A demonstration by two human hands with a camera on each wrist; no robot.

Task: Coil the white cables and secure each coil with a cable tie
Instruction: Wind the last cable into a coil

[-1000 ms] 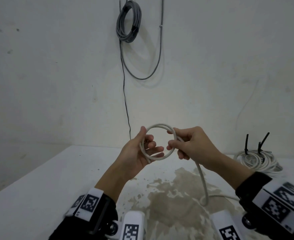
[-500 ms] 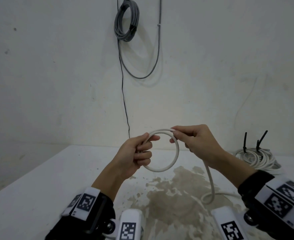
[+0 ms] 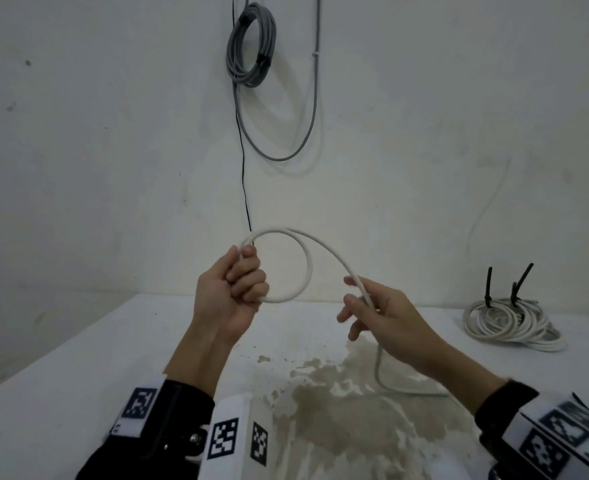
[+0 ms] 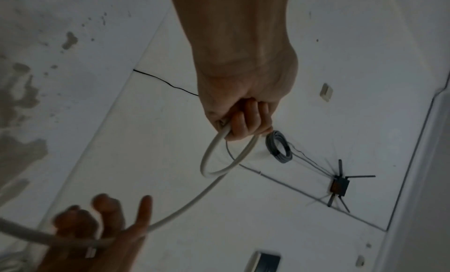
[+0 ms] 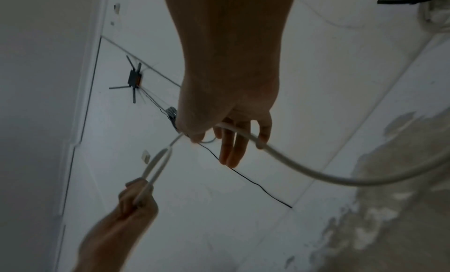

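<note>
A white cable (image 3: 309,265) is bent into one loop in the air above the table. My left hand (image 3: 237,282) grips the left side of that loop in a closed fist; the left wrist view shows the fingers (image 4: 246,120) curled round both strands. From the top of the loop the cable arcs down to the right into my right hand (image 3: 372,313). There it runs under the thumb and across mostly straight fingers (image 5: 231,151), held loosely. Below the right hand the cable (image 5: 292,166) drops to the table.
Tied white cable coils (image 3: 511,323) with upright black cable ties (image 3: 523,278) lie at the table's back right. A grey cable coil (image 3: 251,46) and a thin black wire (image 3: 242,168) hang on the wall. The white table (image 3: 78,358) has a brown stained patch (image 3: 338,417).
My right hand has left the top of the loop and slid down and to the right along the cable. The left hand has closed into a fist on the loop.
</note>
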